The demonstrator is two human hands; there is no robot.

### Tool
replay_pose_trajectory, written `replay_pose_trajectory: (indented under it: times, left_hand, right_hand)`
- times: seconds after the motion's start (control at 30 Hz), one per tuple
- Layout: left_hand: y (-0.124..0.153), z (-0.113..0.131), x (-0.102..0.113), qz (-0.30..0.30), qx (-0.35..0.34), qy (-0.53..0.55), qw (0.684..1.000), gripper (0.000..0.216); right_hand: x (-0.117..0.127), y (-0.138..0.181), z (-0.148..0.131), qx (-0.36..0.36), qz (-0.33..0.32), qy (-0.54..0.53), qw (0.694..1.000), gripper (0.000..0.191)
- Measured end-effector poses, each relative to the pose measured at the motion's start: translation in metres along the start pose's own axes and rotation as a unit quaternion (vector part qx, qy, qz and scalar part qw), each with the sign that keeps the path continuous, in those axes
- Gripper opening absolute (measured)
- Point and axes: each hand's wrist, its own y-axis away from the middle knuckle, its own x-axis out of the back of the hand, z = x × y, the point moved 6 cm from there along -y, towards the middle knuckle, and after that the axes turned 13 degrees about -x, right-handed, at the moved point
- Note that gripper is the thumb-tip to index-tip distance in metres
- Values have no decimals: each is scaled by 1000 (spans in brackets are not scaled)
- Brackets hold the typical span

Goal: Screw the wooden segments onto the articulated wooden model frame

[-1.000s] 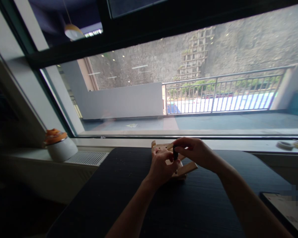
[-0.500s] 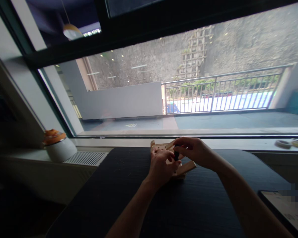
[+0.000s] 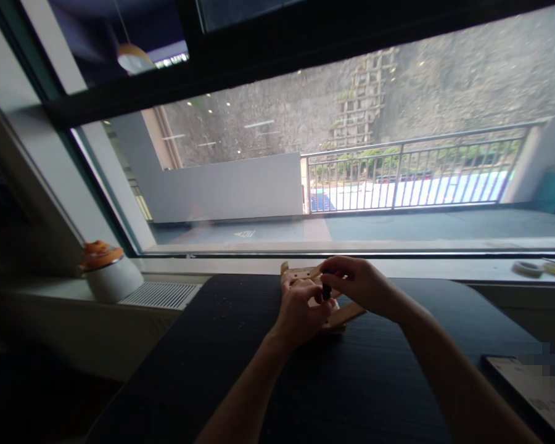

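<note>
One dark table (image 3: 361, 370), lower centre of the frame. On it, one wooden assembly (image 3: 345, 317), just below centre. Two hands: left hand (image 3: 300, 308) over the wood, exact grip hidden; right hand (image 3: 365, 285) pinching one dark upright handle (image 3: 327, 290). Step, apparently: working the handle against the wood. Next move likely calls for steady bracing.

there are two hands (image 3: 300, 306) (image 3: 359, 282), one dark tool (image 3: 326, 290) and one wooden frame (image 3: 346, 314).
</note>
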Motion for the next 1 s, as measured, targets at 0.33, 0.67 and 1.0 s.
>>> replay_pose_trajectory:
  times: [0.33, 0.67, 1.0]
  left_hand:
    - [1, -4, -2, -1, -6, -19, 1000, 11]
    - [1, -1, -2, -6, -11, -12, 1000, 12]
    - [-1, -1, 0, -24, -11, -8, 1000, 19]
  right_hand:
    - [6, 3, -2, -7, 15, 31, 999, 28]
    - [8, 0, 5, -17, 17, 34, 999, 21]
    - [11, 6, -12, 44, 32, 78, 995, 25]
